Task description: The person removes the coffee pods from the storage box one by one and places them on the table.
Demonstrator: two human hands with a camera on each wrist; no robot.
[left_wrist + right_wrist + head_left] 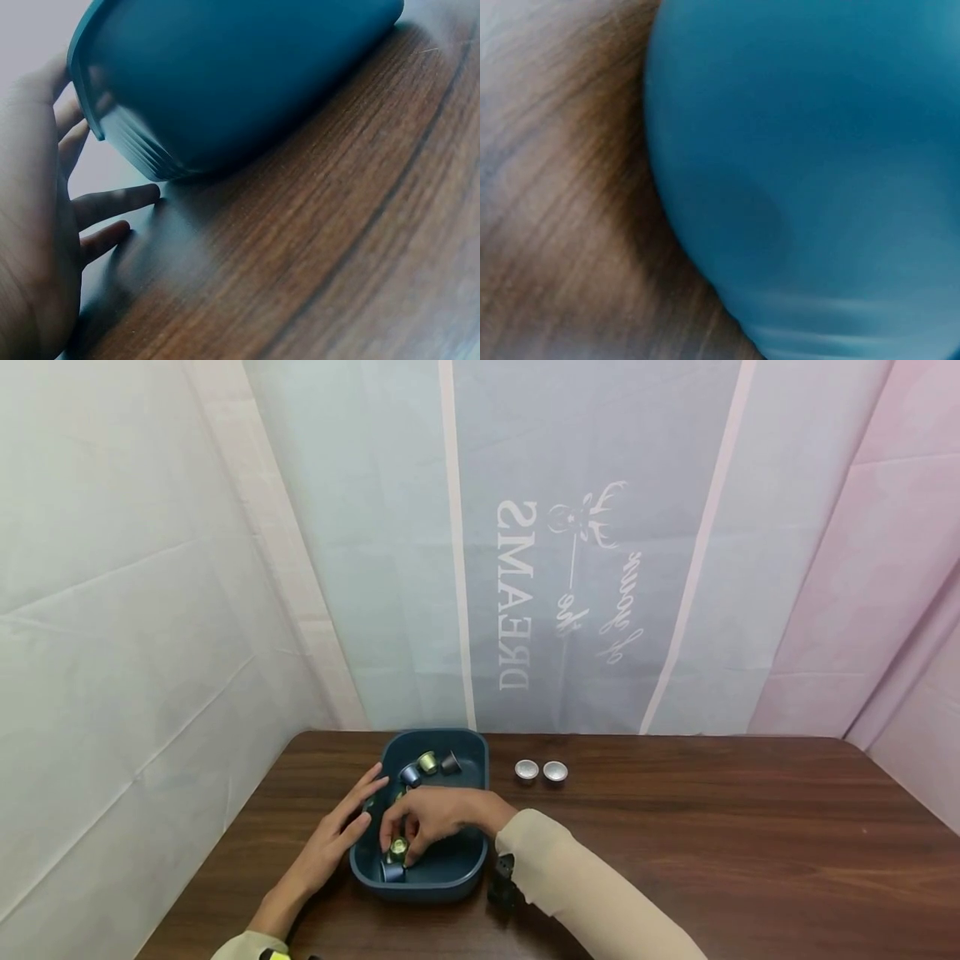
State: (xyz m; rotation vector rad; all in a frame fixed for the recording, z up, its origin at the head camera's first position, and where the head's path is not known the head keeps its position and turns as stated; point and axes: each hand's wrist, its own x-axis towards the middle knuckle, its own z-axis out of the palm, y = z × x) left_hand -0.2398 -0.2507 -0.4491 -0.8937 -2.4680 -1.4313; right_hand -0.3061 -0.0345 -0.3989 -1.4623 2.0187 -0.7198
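My right hand (435, 817) reaches into a blue bin (482, 777) and pinches a green capsule (399, 848) between thumb and fingers. Just below that capsule lies a blue capsule (392, 871). Toward the bin's far end are another blue capsule (410, 776), a light green capsule (427, 762) and a black capsule (451, 763). My left hand (330, 839) touches the bin's left side with its fingers spread. In the left wrist view, the left hand (37, 225) is beside the bin (225, 75). The right wrist view shows the bin's wall (802, 150) but no hand.
Two silver-topped capsules, one (527, 770) left of the other (555, 772), stand on the wooden table (675, 827) to the right of the bin. A printed cloth (585, 610) hangs behind the table.
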